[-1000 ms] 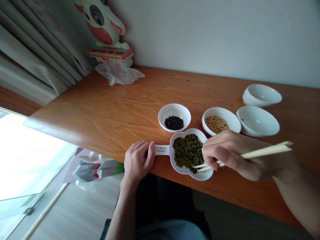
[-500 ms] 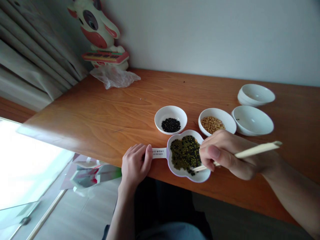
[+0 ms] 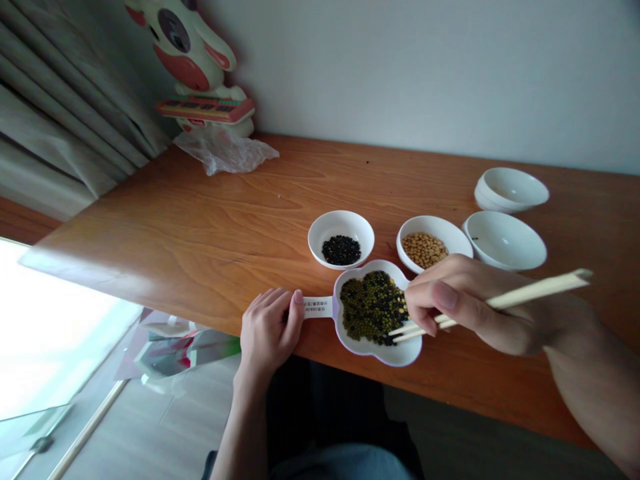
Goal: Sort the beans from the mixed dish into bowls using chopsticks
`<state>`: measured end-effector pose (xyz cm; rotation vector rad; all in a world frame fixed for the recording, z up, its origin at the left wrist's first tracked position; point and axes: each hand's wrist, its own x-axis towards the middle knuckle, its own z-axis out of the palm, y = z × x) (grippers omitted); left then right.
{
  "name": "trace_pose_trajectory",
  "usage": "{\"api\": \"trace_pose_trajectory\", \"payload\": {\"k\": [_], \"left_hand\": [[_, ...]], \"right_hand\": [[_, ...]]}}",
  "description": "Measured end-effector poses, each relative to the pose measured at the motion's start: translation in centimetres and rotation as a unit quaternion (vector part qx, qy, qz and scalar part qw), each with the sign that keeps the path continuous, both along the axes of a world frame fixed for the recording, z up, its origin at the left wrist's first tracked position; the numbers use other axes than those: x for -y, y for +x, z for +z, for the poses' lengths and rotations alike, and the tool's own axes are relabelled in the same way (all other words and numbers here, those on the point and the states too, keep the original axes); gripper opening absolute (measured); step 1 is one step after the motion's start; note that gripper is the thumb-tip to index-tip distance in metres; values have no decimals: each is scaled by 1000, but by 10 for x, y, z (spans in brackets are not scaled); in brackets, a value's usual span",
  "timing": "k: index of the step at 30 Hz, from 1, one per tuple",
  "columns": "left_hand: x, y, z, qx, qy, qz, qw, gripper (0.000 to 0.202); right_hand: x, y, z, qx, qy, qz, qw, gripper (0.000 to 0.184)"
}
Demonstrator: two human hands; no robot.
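Right hand [image 3: 465, 303] has swung chopsticks [image 3: 530, 292] over the mixed beans [image 3: 367, 307], grip pinching them, tips slightly spread; left hand [image 3: 270, 327] pins the dish [image 3: 377, 355].

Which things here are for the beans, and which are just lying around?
For the beans:
right hand holding wooden chopsticks
left hand on the white handle
flower-shaped dish of mixed beans
white bowl of black beans
white bowl of yellow beans

Just lying around:
plastic bag
toy figure
stacked white bowls
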<state>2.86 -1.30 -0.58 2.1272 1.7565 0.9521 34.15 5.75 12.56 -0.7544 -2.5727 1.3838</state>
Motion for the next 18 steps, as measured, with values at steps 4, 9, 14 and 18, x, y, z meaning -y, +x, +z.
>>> {"api": "trace_pose_trajectory", "payload": {"k": [4,9,14,18], "left_hand": [[1,-1,-1,3,-1,1,1000,40],[1,-1,-2,3,-3,1,1000,41],[1,-1,-1,2,-9,-2,1000,41],[2,-1,2,0,-9,-8,1000,39]], "right_hand": [[2,-4,-2,11,11,2,1000,67],[2,-8,-3,16,-2,-11,1000,66],[5,-11,2,43,87,18,995,52],[9,-11,10,69,142,18,987,43]]}}
